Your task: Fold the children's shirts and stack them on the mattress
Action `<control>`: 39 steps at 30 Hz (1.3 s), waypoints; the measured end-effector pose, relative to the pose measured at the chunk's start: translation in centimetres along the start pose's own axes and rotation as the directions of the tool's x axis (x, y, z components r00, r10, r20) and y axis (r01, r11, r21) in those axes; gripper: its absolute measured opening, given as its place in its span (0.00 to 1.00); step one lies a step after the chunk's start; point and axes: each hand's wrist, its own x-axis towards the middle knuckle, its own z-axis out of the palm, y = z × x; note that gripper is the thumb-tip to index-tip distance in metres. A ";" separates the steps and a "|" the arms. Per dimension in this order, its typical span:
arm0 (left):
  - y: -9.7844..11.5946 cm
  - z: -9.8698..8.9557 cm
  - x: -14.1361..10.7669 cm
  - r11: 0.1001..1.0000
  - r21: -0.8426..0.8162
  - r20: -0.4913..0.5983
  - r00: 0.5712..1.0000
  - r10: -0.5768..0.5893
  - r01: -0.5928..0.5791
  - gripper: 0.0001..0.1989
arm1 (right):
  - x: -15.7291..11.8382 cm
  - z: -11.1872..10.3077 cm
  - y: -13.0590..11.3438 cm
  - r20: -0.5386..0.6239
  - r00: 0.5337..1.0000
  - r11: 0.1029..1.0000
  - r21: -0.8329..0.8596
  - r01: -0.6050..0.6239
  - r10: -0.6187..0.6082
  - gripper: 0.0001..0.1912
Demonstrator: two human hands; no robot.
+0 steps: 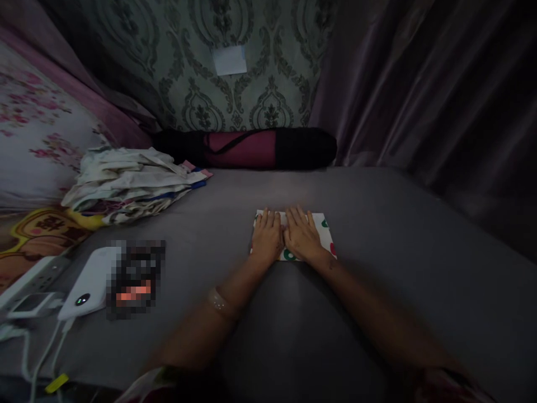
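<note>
A white folded cloth (323, 235) with green and red printed shapes lies flat on the grey sheet, its exact material hard to make out. My left hand (267, 235) rests palm down on its left half, fingers stretched away from me. Beside it, my right hand (302, 232) presses flat on the middle, fingers also extended. The two thumbs meet or nearly meet between them. Much of the printed piece is hidden beneath both hands. A pale bracelet (218, 301) circles my left forearm.
A pile of folded clothes (130, 179) sits at the left. Nearer are a white power bank (90, 282) with cables, a power strip (36, 280) and a pixelated object (136, 280). A black and maroon long bag (247, 149) lies along the back wall; curtains (377, 84) hang at the right.
</note>
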 end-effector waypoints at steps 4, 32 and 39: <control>-0.9 1.0 -0.6 0.999 0.021 0.133 0.990 -0.053 0.050 0.26 | 0.1 1.4 0.6 0.127 0.992 0.999 0.031 -0.030 0.026 0.30; -3.3 0.3 0.1 0.981 0.077 0.246 0.950 -0.193 0.179 0.37 | -0.3 1.7 5.5 0.019 0.936 0.936 0.023 -0.352 0.351 0.33; -4.2 -0.7 0.7 0.860 -0.391 0.155 0.944 -0.289 0.328 0.32 | -0.1 0.9 4.9 0.056 0.929 0.931 0.000 -0.366 0.365 0.33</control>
